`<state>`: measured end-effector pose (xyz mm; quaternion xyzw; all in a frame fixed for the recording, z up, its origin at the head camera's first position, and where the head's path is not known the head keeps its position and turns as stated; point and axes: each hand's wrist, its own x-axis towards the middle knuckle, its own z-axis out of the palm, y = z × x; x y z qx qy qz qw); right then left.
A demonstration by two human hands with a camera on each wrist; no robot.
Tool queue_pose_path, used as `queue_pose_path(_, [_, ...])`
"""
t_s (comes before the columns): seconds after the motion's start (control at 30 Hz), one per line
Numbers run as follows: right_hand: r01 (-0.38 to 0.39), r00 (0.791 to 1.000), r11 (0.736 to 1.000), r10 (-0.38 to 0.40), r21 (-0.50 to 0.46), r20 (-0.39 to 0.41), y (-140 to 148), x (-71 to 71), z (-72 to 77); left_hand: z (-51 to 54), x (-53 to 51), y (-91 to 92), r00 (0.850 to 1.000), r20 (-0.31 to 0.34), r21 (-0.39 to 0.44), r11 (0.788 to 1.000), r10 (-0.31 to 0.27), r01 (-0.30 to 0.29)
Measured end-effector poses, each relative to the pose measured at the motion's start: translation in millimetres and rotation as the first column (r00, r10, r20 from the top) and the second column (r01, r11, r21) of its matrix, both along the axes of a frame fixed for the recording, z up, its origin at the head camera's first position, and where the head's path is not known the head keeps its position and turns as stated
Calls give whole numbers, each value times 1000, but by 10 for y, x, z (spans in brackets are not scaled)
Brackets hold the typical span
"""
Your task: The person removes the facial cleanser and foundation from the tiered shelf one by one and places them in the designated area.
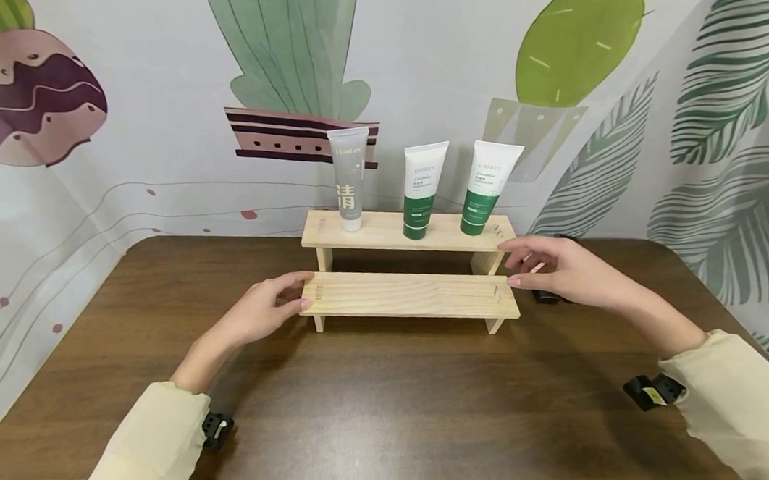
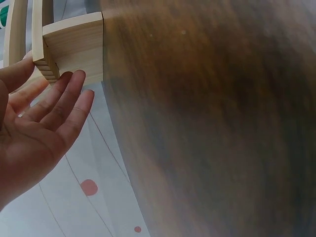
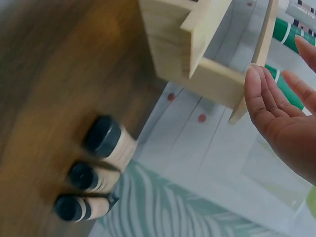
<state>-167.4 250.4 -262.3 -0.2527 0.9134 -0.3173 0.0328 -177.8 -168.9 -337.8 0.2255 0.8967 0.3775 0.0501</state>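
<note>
A two-step wooden stand [image 1: 410,294] holds three upright tubes on its upper step: a grey one [image 1: 348,176] at left, and two white-and-green ones [image 1: 424,187] [image 1: 488,184]. My left hand [image 1: 258,312] grips the left end of the lower step, thumb at the front corner and index finger at the rear one. In the left wrist view, the other fingers of this hand [image 2: 44,118] extend loosely by the stand's end [image 2: 79,47]. Beside the right end is my right hand [image 1: 555,267], fingers slightly bent; in the right wrist view its fingertips [image 3: 254,74] are at the upper step's edge.
Several dark-capped bottles [image 3: 111,140] stand to the right of the stand, mostly hidden behind my right hand in the head view. The brown table [image 1: 393,413] meets a wall covering [image 1: 191,170] printed with cacti and leaves.
</note>
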Motion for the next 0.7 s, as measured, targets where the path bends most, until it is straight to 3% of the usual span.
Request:
queue_pose_path(0.4, [-119,992,992,121,-52,45,-409,-82,65,15,7,2,1000,3,-8,1000,3,-3])
queue_pose_path(0.7, [-165,980,967,182,-193,77,-755,-107,56,4,4,3,1000,3,-11,1000,7,-7])
